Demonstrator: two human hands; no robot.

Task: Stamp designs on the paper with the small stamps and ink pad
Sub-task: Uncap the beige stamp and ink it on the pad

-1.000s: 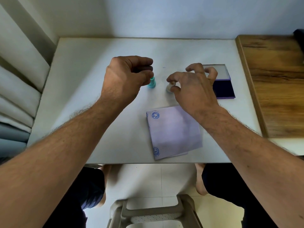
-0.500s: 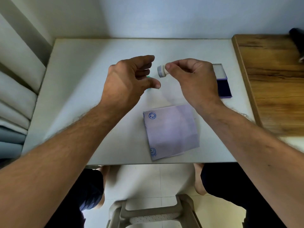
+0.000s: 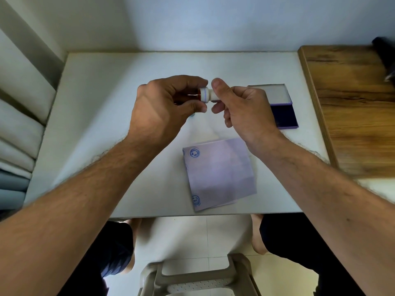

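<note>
A small white stamp (image 3: 205, 95) lies sideways in the air above the white table (image 3: 102, 116), held between both hands. My right hand (image 3: 241, 110) pinches its right end with thumb and fingers. My left hand (image 3: 162, 107) closes on its left end, where a reddish-brown part (image 3: 189, 96) shows between the fingers. Only a teal sliver of a second stamp (image 3: 193, 114) peeks out under my left hand. The open ink pad (image 3: 283, 113) sits right of my right hand. The pale paper (image 3: 220, 174) lies near the front edge and bears two blue round prints along its left side.
A wooden surface (image 3: 350, 107) adjoins the table on the right, with a dark object (image 3: 384, 52) at its far corner. Stacked cushions (image 3: 19, 124) line the left side. A plastic stool (image 3: 198, 278) stands on the floor below, between my legs.
My right hand picked the white stamp up off the table and turned it sideways. My left hand left the teal stamp and closed on the white stamp's other end.
</note>
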